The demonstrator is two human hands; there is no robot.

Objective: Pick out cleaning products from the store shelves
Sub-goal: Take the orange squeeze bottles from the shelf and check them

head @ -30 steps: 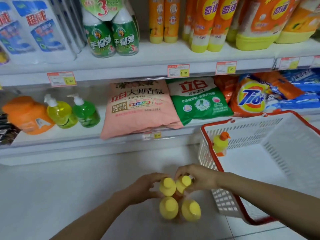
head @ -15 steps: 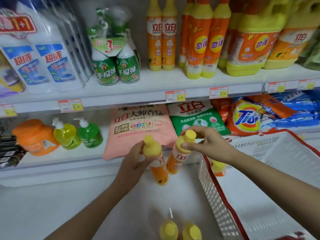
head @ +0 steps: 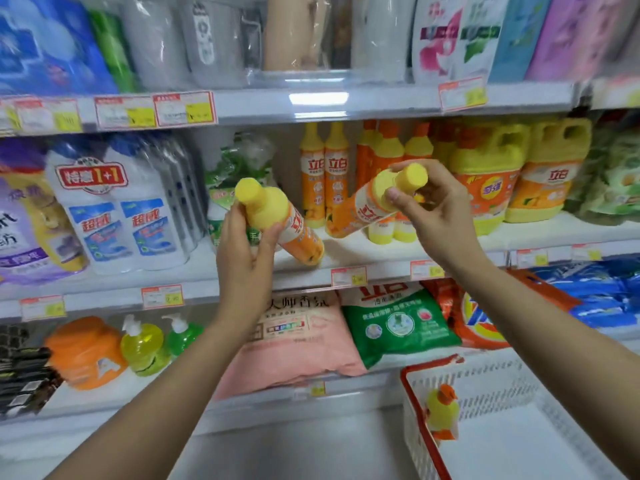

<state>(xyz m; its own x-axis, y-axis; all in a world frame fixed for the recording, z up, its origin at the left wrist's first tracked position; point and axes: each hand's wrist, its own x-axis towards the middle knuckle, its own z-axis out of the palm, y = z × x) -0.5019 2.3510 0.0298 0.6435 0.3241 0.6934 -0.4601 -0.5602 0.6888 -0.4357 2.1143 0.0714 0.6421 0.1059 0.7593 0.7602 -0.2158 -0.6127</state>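
Nearest, a white basket [head: 491, 386] is seen, a small yellow bottle [head: 441, 412] inside. Higher, an orange bottle [head: 277, 211] is gripped by the left hand [head: 242, 261], a second orange bottle [head: 367, 206] pinched by the right hand [head: 440, 216], both tipped over the middle shelf [head: 346, 250]. Next, they are probably to be lowered into the basket.

left hand [head: 246, 261] and left bottle [head: 298, 233], right hand [head: 441, 216] and right bottle [head: 353, 213], raised from floor [head: 294, 455] to middle shelf [head: 360, 250]
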